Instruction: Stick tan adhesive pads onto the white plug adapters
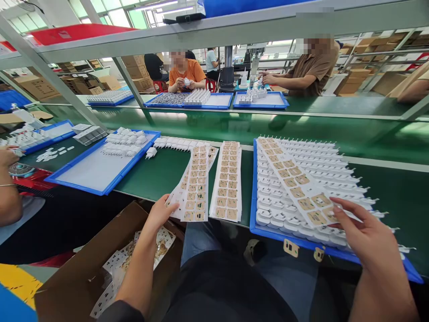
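My left hand (161,210) pinches the lower left edge of a sticker sheet (183,190) that lies partly under another sheet of tan square labels (197,183). A separate stack of label sheets (229,179) lies just to the right. My right hand (360,226) holds the lower end of a label strip (291,176) between thumb and fingers. That strip slants over a blue tray (253,197) filled with rows of white plug-like parts (311,154). Two loose tan labels (291,248) stick to the tray's front edge.
Another blue tray (109,185) holding white parts is on the left. Below it stands a cardboard box (77,264) with discarded sheets. A shelf beam (187,33) crosses overhead. A person's arm (9,197) reaches in at far left; people work across the bench.
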A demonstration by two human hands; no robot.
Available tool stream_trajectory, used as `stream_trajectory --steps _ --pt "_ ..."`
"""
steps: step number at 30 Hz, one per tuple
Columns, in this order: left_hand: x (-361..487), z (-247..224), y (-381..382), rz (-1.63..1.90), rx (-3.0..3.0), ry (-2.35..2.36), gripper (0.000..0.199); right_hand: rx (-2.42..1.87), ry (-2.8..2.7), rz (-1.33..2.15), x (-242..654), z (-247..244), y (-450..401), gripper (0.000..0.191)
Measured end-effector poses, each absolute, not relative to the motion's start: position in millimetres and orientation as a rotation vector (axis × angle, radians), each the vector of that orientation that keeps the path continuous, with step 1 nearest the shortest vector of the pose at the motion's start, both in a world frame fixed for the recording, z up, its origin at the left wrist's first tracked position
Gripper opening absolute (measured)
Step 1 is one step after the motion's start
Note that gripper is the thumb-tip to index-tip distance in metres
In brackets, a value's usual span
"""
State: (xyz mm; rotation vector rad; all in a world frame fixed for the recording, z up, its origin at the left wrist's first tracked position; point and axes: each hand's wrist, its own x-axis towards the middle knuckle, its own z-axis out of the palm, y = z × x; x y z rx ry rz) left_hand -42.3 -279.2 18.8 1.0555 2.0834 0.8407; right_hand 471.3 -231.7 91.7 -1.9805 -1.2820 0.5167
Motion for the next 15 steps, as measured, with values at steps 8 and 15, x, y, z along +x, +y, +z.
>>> stream_trajectory --steps 8,15 --pt "-39.3 14.3 -303.3 1.055 0.650 1.654 0.044 -1.843 -1.603 -0.157 458.8 97.8 -237.1 0.034" --pt "-29.3 12.8 -313.2 1.117 0.620 1.548 0.053 -0.827 -2.340 0.200 289.9 70.3 -289.3 0.045"
